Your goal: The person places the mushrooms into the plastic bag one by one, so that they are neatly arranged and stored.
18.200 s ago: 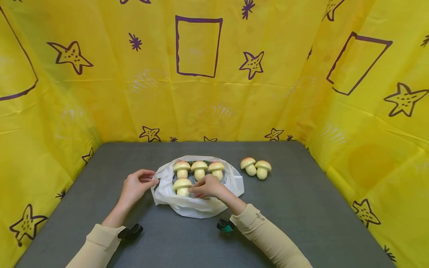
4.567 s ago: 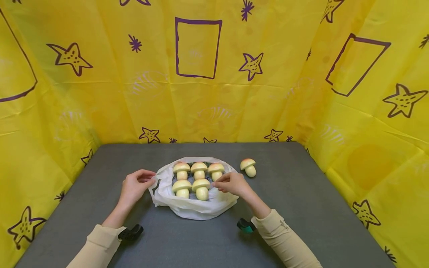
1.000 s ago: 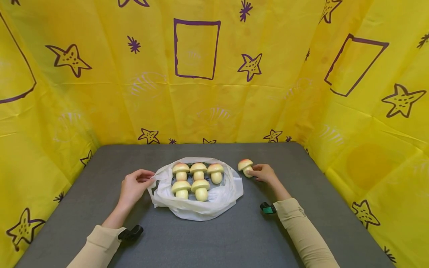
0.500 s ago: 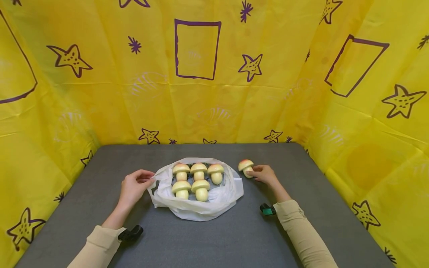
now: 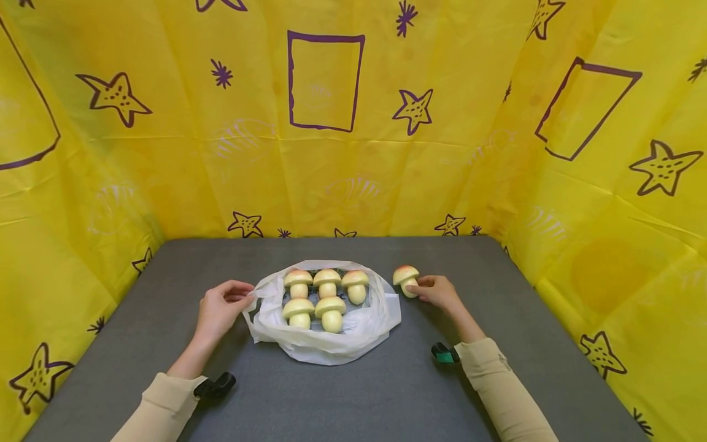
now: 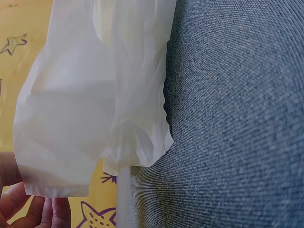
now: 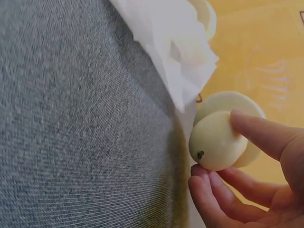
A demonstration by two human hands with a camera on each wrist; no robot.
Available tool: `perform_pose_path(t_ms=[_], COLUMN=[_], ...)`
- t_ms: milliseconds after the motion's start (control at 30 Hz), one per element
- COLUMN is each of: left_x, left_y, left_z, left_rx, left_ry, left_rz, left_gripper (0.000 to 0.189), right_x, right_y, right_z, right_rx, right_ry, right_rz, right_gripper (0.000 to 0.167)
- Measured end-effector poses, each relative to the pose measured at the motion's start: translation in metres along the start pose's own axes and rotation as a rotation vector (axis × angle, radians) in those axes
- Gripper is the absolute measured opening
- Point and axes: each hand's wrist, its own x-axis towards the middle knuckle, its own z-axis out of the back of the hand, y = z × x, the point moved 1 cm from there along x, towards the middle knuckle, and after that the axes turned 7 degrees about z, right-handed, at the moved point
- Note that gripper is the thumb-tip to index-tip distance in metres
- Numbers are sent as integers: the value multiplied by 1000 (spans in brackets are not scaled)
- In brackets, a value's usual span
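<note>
My right hand (image 5: 442, 291) pinches a toy mushroom (image 5: 405, 275) by its stem, just right of a white plastic bag (image 5: 326, 351). In the right wrist view, the thumb lies on one side of the pale stem (image 7: 216, 140) and the fingertips on the other, with the cap behind. My left hand (image 5: 220, 310) holds the bag's left handle between thumb and fingers; the left wrist view shows the white handle (image 6: 66, 133) hanging over those fingers. Inside the open bag, mushrooms lie in two rows: three at the back, and two in front, including a pale-capped one (image 5: 331, 313).
A dark grey table (image 5: 331, 405) carries everything. Yellow cloth (image 5: 331, 172) printed with purple starfish and frames surrounds it at the back and both sides. Each wrist wears a black strap, the right one (image 5: 444, 354) with a green patch.
Since the oldest frame, a fifth mushroom has come to lie in the bag. My right hand has left the bag, taken hold of the mushroom at right, and shifted it slightly nearer me. Left hand stays put.
</note>
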Motion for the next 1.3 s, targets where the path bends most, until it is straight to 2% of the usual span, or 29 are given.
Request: perform_pose_path(t_ms=[367,700,1000,1300], left_x=[0,1,1,1], left_y=[0,2,2,-1], left_z=[-1,-2,-1,0], left_rx=[7,16,5,-2], left_ry=[6,7,6,2], left_rz=[7,7,1,7], left_gripper=[20,18,19,19], right_x=[-16,-31,-42,-49], right_y=[17,33,46,55], right_z=[1,-1,-3,-8], right_rx=[-8,-22,-106,-147], right_ry=[44,50,81,110], right_rz=[55,116,161,161], right_gripper=[55,49,47,46])
